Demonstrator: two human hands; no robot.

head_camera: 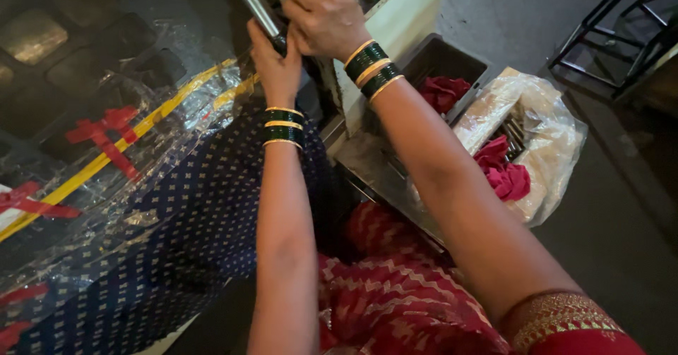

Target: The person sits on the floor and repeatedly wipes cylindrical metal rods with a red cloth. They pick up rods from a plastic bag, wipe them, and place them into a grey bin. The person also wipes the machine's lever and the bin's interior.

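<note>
My left hand (277, 62) is closed around the dark lower end of a shiny metal rod (251, 1) that slants up to the top edge. My right hand (325, 17) rests just right of it, fingers curled over the top of the same rod area against a cream-coloured machine body (395, 23); what it grips is hidden. Both wrists wear green and gold bangles.
A clear plastic sheet with yellow and red tape (106, 150) lies over a dark blue dotted cloth (191, 228) on the left. A grey bin with red rags (443, 87) and a plastic bag holding metal parts and a pink rag (522, 143) sit right. Black metal frame (621, 30) at far right.
</note>
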